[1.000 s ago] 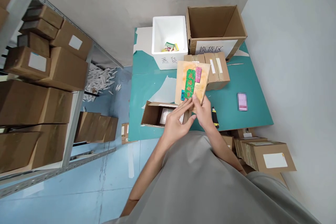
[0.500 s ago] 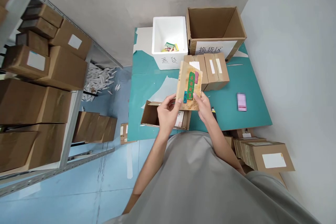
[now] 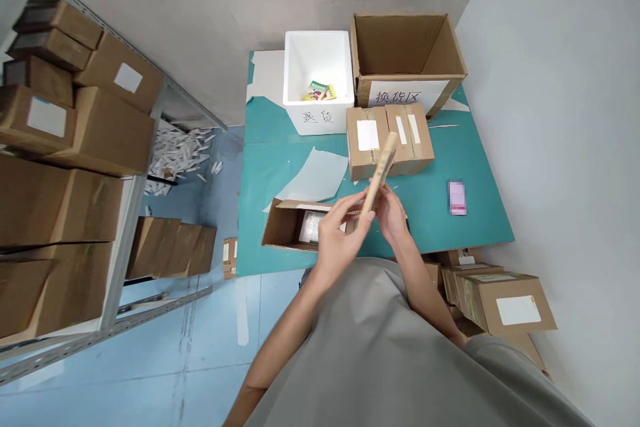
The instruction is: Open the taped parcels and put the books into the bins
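A tan book (image 3: 379, 177) is held up over the table's front part, its narrow edge facing me and its cover turned to the right. My left hand (image 3: 340, 233) grips its lower left side, thumb along the edge. Around its lower right side close the fingers of my right hand (image 3: 391, 215), partly hidden behind the book. Below and left of the book stands an open cardboard box (image 3: 283, 225). Inside that box lies a whitish printed item (image 3: 311, 225), partly covered by my left hand.
On the green table (image 3: 270, 153) are a white foam bin (image 3: 320, 119) with colourful booklets, a large open carton (image 3: 407, 67), two taped boxes (image 3: 367, 137), a torn paper sheet (image 3: 320, 173) and a blurred pink item (image 3: 457, 197). Shelves with cartons (image 3: 115, 127) stand left; more boxes (image 3: 515, 307) sit lower right.
The book has turned from showing its front cover to showing its narrow edge. Both hands have turned with it and moved slightly right, uncovering more of the open box.
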`<control>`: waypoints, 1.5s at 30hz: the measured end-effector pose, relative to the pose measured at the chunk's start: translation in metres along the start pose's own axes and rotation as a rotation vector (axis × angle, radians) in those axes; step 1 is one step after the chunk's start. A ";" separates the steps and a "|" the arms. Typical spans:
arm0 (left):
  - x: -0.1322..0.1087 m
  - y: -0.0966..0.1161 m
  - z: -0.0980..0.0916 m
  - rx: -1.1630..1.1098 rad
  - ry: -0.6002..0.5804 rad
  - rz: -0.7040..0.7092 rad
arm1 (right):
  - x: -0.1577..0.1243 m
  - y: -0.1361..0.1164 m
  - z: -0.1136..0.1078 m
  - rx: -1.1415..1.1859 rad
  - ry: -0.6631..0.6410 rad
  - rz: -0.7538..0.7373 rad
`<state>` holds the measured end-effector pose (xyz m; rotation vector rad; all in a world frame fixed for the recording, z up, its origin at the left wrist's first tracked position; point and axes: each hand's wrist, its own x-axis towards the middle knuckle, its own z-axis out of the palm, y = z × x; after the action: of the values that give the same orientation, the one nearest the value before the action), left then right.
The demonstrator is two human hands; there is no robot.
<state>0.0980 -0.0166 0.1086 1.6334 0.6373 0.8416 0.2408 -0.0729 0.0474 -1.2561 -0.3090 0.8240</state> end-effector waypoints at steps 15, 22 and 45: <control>0.117 -0.070 -0.024 -0.323 -0.209 -0.578 | 0.055 -0.040 -0.034 -0.133 -0.047 0.054; 0.306 -0.066 0.047 -0.330 -0.148 -0.162 | 0.235 -0.123 -0.032 -0.305 -0.035 -0.336; 0.068 -0.085 -0.112 0.158 0.349 -0.316 | 0.109 0.008 -0.066 -0.442 0.120 -0.048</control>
<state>0.0513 0.1202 0.0513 1.4806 1.1995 0.8630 0.3532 -0.0440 -0.0050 -1.6961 -0.4381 0.6543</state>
